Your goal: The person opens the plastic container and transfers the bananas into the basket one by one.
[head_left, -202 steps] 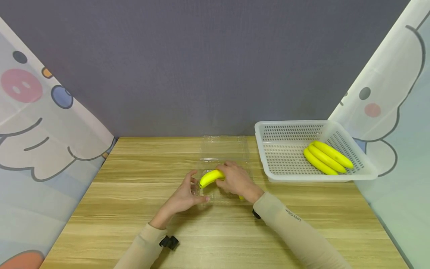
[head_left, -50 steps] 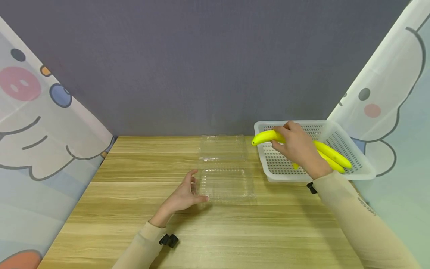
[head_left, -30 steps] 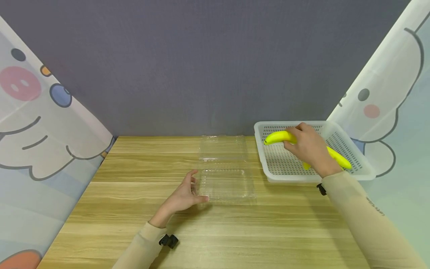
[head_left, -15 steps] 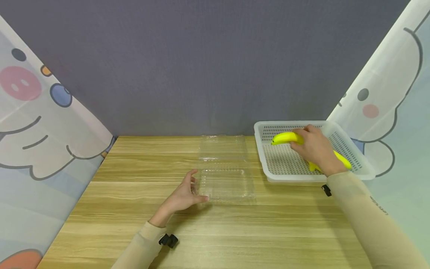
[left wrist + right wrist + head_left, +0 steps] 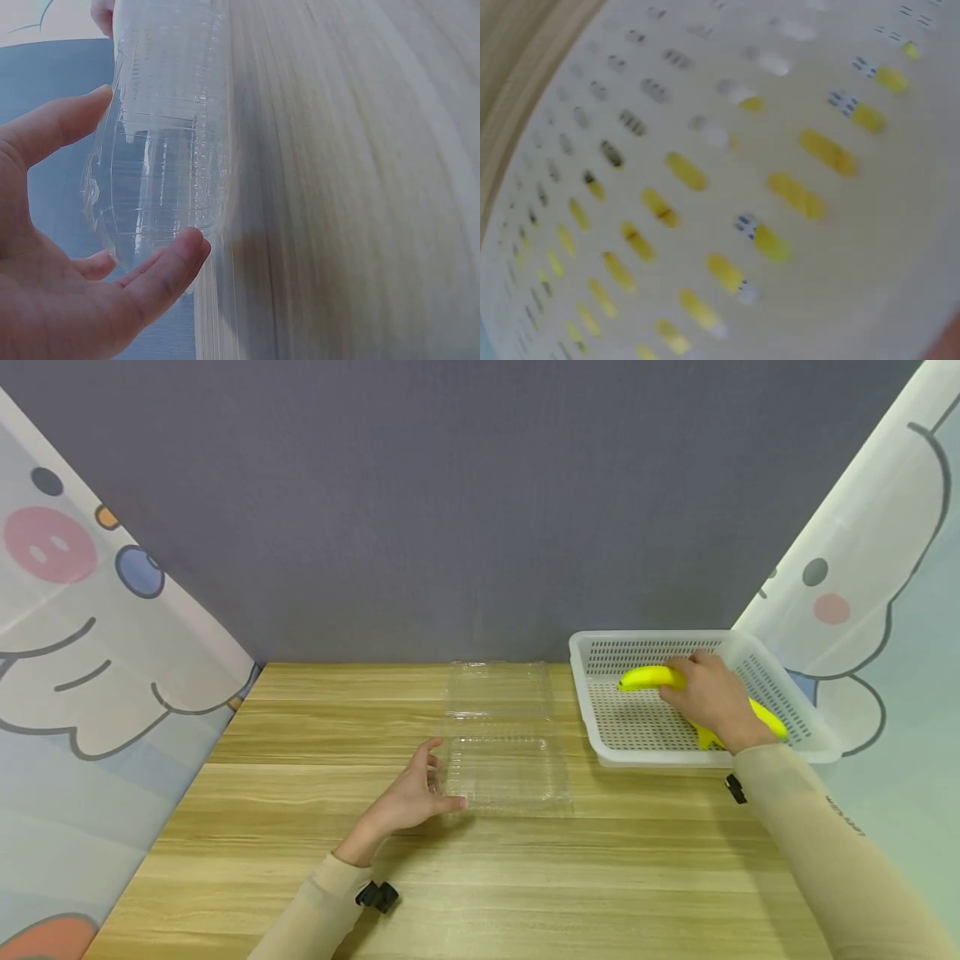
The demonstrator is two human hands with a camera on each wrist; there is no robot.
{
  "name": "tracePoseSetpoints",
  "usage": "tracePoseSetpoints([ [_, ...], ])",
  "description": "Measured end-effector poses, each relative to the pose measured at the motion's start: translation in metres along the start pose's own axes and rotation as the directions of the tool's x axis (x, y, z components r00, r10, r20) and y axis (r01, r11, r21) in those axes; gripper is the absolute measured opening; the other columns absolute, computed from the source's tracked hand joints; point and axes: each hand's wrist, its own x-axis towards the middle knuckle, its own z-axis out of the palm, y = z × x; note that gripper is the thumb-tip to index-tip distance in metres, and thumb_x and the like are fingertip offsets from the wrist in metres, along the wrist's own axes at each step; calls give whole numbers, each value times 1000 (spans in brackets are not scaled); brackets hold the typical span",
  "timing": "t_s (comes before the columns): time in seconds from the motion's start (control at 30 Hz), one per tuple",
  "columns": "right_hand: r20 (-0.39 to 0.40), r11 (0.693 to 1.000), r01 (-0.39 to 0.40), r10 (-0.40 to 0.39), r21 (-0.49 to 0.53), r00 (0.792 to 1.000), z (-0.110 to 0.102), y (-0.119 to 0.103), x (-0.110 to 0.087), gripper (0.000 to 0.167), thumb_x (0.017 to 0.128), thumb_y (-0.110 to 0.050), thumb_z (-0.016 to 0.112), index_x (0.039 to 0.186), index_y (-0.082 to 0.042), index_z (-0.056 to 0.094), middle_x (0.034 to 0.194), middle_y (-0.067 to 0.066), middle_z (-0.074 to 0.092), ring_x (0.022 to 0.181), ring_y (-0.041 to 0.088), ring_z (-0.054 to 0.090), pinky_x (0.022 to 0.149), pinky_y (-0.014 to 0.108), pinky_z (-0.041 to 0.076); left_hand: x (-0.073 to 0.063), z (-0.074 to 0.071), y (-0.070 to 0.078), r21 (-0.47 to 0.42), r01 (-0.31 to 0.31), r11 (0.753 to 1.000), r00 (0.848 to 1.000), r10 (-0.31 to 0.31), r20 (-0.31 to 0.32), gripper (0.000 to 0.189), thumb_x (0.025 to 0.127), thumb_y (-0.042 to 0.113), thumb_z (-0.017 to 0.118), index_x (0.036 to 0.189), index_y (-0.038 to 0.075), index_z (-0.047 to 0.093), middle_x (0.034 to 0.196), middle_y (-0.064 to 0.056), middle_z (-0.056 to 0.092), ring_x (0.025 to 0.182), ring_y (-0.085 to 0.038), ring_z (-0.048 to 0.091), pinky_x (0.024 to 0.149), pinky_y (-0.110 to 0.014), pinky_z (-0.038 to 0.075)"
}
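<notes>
In the head view my right hand (image 5: 708, 693) grips a yellow banana (image 5: 648, 677) inside the white slotted basket (image 5: 585, 710). The tip points left, while the stem end shows below the hand. Another banana (image 5: 770, 718) pokes out at the right behind my wrist; any others there are hidden by the hand. My left hand (image 5: 408, 797) holds the left end of a clear plastic clamshell container (image 5: 506, 768), whose lid (image 5: 498, 687) lies folded back. In the left wrist view, thumb and fingers bracket the container's end (image 5: 161, 180). Yellow shows through the basket wall (image 5: 885, 247) in the right wrist view.
A wood-grain table (image 5: 480, 877) bears both the container and the basket. Behind it rises a grey panel (image 5: 480, 510). Curtains printed with cartoon animals hang at the left (image 5: 75, 643) and right (image 5: 862, 610).
The banana was over the clamshell 6.7 seconds ago and is now in the basket. Over the last moments my right hand has moved right and lower with it. My left hand has stayed put.
</notes>
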Motion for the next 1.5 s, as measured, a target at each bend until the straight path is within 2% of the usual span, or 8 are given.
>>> tracePoseSetpoints([
  [0.33, 67, 1000, -24, 25, -11, 997, 11, 19, -1, 53, 96, -27, 65, 138, 4, 54, 119, 31, 51, 100, 45, 50, 82, 64, 46, -2, 0, 2, 15, -12, 1000, 1000, 12, 6, 113, 76, 25, 91, 160, 9, 17, 142, -22, 42, 126, -40, 48, 99, -56, 46],
  [0.6, 133, 999, -28, 30, -23, 991, 16, 25, -1, 55, 96, -25, 63, 139, 7, 52, 125, 33, 51, 107, 47, 51, 87, 68, 45, -2, 1, 1, 2, -10, 1000, 1000, 10, 21, 112, 79, 26, 90, 161, 9, 16, 144, -22, 40, 127, -40, 46, 99, -55, 45],
  [0.87, 191, 996, -92, 94, -22, 977, 20, 29, -3, 58, 99, -29, 62, 144, 5, 48, 137, 37, 42, 123, 56, 42, 91, 75, 41, -1, 2, 1, 5, -9, 1000, 1000, 9, 12, 113, 77, 26, 90, 161, 11, 16, 143, -20, 41, 127, -39, 47, 99, -56, 46],
  [0.97, 186, 995, -96, 98, -19, 978, 20, 29, -4, 58, 100, -32, 61, 143, 4, 48, 140, 38, 40, 126, 58, 40, 92, 75, 40, -1, 2, 0, 0, -7, 1000, 1000, 7, 14, 113, 77, 26, 90, 161, 11, 16, 143, -20, 41, 128, -39, 47, 99, -56, 46],
  [1.23, 145, 997, -73, 76, -26, 986, 14, 24, -8, 59, 100, -34, 61, 142, 5, 50, 137, 37, 45, 122, 56, 44, 91, 74, 41, -2, 0, 2, 0, -3, 1000, 1000, 3, 21, 113, 77, 26, 90, 161, 11, 16, 144, -20, 41, 128, -39, 47, 99, -55, 46],
  [1.5, 110, 999, -27, 31, -36, 993, 5, 8, -12, 57, 101, -36, 60, 140, 5, 52, 140, 38, 43, 126, 57, 40, 95, 75, 39, -3, -3, 3, 15, -1, 1000, 1000, 1, 24, 114, 78, 28, 90, 162, 10, 15, 144, -21, 41, 127, -38, 47, 99, -55, 46],
])
